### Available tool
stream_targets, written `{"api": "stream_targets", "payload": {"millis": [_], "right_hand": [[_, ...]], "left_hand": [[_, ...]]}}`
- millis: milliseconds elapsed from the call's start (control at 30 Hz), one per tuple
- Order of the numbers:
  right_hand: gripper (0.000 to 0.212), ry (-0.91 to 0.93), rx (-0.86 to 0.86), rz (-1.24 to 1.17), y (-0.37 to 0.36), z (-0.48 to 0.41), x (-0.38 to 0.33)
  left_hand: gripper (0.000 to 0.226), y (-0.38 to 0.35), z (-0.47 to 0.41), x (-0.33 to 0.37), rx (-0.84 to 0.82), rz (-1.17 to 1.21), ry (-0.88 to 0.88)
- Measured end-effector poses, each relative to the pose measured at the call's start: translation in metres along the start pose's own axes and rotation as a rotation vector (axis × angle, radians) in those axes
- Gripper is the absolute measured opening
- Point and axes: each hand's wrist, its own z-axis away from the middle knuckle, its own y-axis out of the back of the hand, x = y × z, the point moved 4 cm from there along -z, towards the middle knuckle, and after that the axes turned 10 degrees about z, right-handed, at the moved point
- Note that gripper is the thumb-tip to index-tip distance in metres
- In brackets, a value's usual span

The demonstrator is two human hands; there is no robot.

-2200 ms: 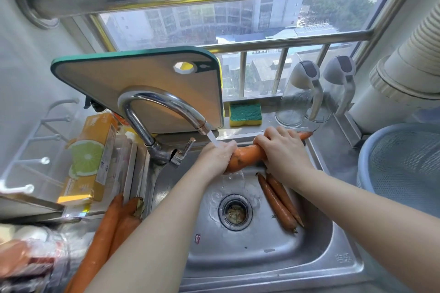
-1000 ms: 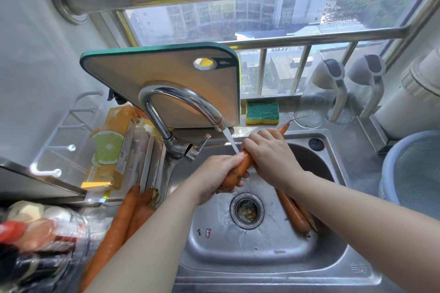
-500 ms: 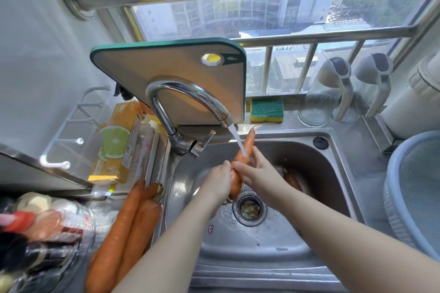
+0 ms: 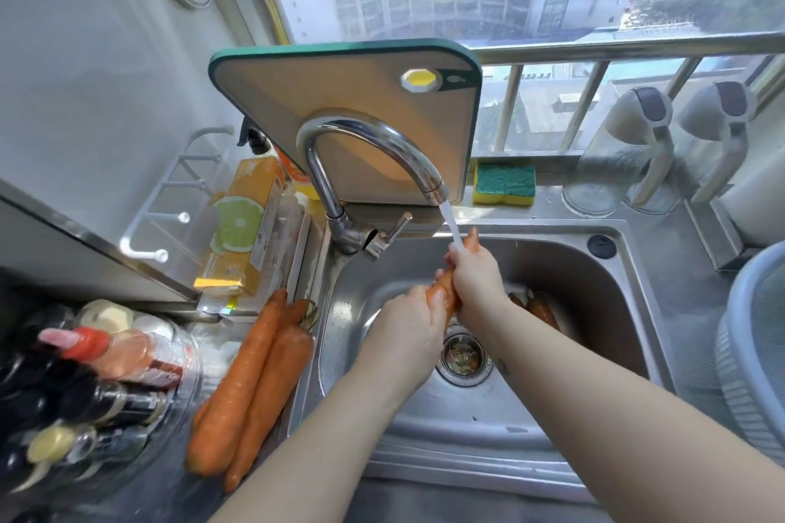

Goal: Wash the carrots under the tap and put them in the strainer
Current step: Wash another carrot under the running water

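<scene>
Now under the tap: a long orange carrot (image 4: 444, 291) is held tilted over the stainless steel sink (image 4: 573, 289), with its thin tip far and raised. The tip is met by the thin stream of water (image 4: 450, 225) from the curved chrome tap (image 4: 365, 140).
Left hand: the left hand (image 4: 408, 327) is wrapped round the carrot's thick near end, and its fingers are curled tight on it.
Right hand: the right hand (image 4: 475, 280) is closed round the carrot farther up, just below the tip, with the fingers curled about it.
Sink floor: two more orange carrots (image 4: 541, 308) are seen at the right, partly hidden behind the right forearm. The round metal drain (image 4: 463, 354) is seen between the forearms.
Bench, left: a bundle of unwashed orange carrots (image 4: 255, 382) is laid side by side just left of the sink.
Strainer: the pale blue plastic strainer (image 4: 747, 352) is set on the steel bench (image 4: 679, 289) at the right edge, well apart from both hands. Its contents cannot be told.
Far side: a tan cutting board with a green rim (image 4: 340, 97) is leaned behind the tap. A green-and-yellow sponge (image 4: 504, 184) is laid on the ledge to its right.
</scene>
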Motion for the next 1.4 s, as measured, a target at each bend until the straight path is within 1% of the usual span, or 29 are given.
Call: {"api": "stream_targets", "payload": {"millis": [67, 133, 233, 300, 367, 433, 500, 567, 600, 667, 700, 733, 767, 833, 900, 1000, 1033, 1100, 1167, 1200, 1233, 1267, 1333, 1400], "right_hand": [[0.018, -0.049, 0.012, -0.069, -0.004, -0.002, 0.002], [0.020, -0.104, 0.012, -0.081, -0.007, -0.001, 0.004], [0.037, -0.157, -0.007, -0.058, -0.002, -0.002, 0.004], [0.040, -0.166, -0.045, -0.057, -0.001, -0.003, 0.004], [0.037, -0.153, -0.107, -0.081, -0.005, -0.002, 0.002], [0.031, -0.091, -0.167, -0.103, -0.009, -0.001, 0.000], [0.025, 0.002, -0.171, -0.063, -0.011, 0.001, -0.005], [0.022, 0.055, -0.135, -0.068, -0.009, 0.001, -0.009], [0.021, 0.054, -0.119, -0.121, -0.009, 0.000, -0.009], [0.012, -0.001, -0.131, -0.319, -0.009, 0.002, -0.011], [0.014, -0.045, -0.169, -0.418, -0.011, 0.006, -0.012], [0.021, -0.089, -0.224, -0.480, -0.012, 0.010, -0.013], [0.026, -0.124, -0.284, -0.494, -0.013, 0.014, -0.014], [0.022, -0.143, -0.374, -0.410, -0.007, 0.020, -0.014], [0.019, -0.125, -0.420, -0.316, 0.006, 0.021, -0.017], [0.014, -0.066, -0.403, -0.210, 0.028, 0.014, -0.023], [0.014, -0.038, -0.378, -0.161, 0.034, 0.012, -0.025], [0.013, 0.012, -0.295, -0.076, 0.043, 0.009, -0.028], [0.010, 0.023, -0.199, -0.083, 0.052, 0.006, -0.031], [0.011, 0.023, -0.156, -0.103, 0.056, 0.005, -0.033], [0.011, 0.027, -0.117, -0.125, 0.060, 0.003, -0.036], [0.012, 0.033, -0.084, -0.143, 0.064, 0.002, -0.039], [0.016, 0.071, -0.030, -0.189, 0.070, 0.000, -0.047], [0.031, 0.121, 0.043, -0.192, 0.079, -0.002, -0.054]], "left_hand": [[0.041, 0.003, 0.002, -0.002, -0.022, -0.042, -0.005], [0.041, 0.007, 0.005, -0.005, -0.042, -0.063, -0.008], [0.041, 0.009, 0.013, -0.005, -0.084, -0.119, -0.032], [0.040, 0.012, 0.017, -0.005, -0.096, -0.106, -0.021], [0.038, 0.018, 0.018, -0.008, -0.125, -0.025, 0.022], [0.035, 0.023, 0.019, -0.015, -0.165, 0.181, 0.098], [0.036, 0.024, 0.023, -0.026, -0.190, 0.540, 0.281], [0.036, 0.019, 0.026, -0.035, -0.210, 0.910, 0.485], [0.036, 0.016, 0.027, -0.039, -0.218, 1.041, 0.567], [0.041, 0.009, 0.025, -0.042, -0.244, 1.236, 0.685], [0.044, 0.007, 0.024, -0.040, -0.254, 1.330, 0.729], [0.045, 0.004, 0.020, -0.039, -0.260, 1.425, 0.765], [0.042, 0.002, 0.017, -0.037, -0.262, 1.514, 0.791], [0.038, -0.001, 0.008, -0.033, -0.257, 1.654, 0.813], [0.037, -0.002, -0.001, -0.032, -0.260, 1.728, 0.804], [0.032, -0.006, -0.014, -0.033, -0.231, 1.709, 0.789], [0.031, -0.008, -0.019, -0.034, -0.211, 1.659, 0.792], [0.026, -0.012, -0.028, -0.033, -0.163, 1.476, 0.769], [0.013, -0.011, -0.040, -0.026, -0.129, 1.164, 0.643], [0.016, -0.009, -0.047, -0.021, -0.107, 0.996, 0.542], [0.023, -0.008, -0.056, -0.016, -0.084, 0.858, 0.442], [0.028, -0.005, -0.061, -0.009, -0.060, 0.769, 0.360], [0.031, -0.002, -0.069, 0.004, -0.020, 0.675, 0.275], [0.032, -0.005, -0.076, 0.013, -0.032, 0.658, 0.244]]}}
